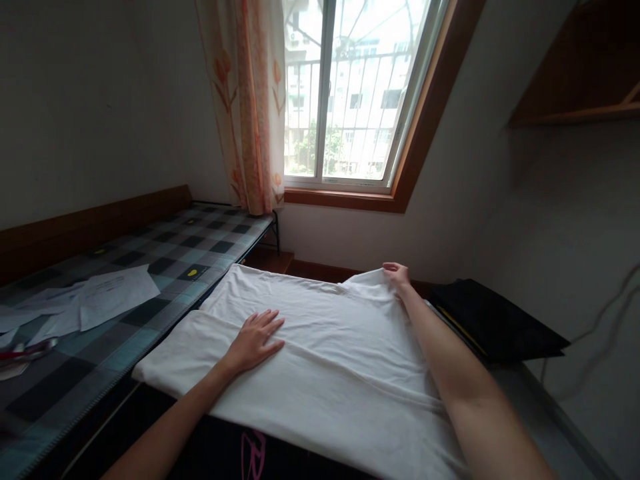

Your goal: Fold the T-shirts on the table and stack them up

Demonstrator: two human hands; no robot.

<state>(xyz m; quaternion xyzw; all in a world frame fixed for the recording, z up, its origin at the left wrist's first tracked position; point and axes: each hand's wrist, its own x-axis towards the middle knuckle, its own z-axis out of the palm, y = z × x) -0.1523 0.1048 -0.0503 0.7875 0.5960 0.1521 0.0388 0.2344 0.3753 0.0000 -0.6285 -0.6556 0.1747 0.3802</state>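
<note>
A white cloth (320, 393) lies spread out in front of me, with a fold running across its middle and small wrinkles over it. My left hand (257, 340) rests flat on the cloth, left of its centre, fingers spread. At the far right corner my right hand (397, 273) pinches the cloth's edge and lifts it a little, so that the fabric rises in a peak there. What lies under the cloth is mostly hidden; a black surface with a pink mark (253, 455) shows below its near edge.
On the left is a bed with a checked mattress (200, 240), with paper sheets (117, 297) on it. A black flat item (500, 320) stands to the right by the wall. Behind are a window (355, 93) and a flowered curtain (255, 107). A wooden shelf (575, 87) hangs upper right.
</note>
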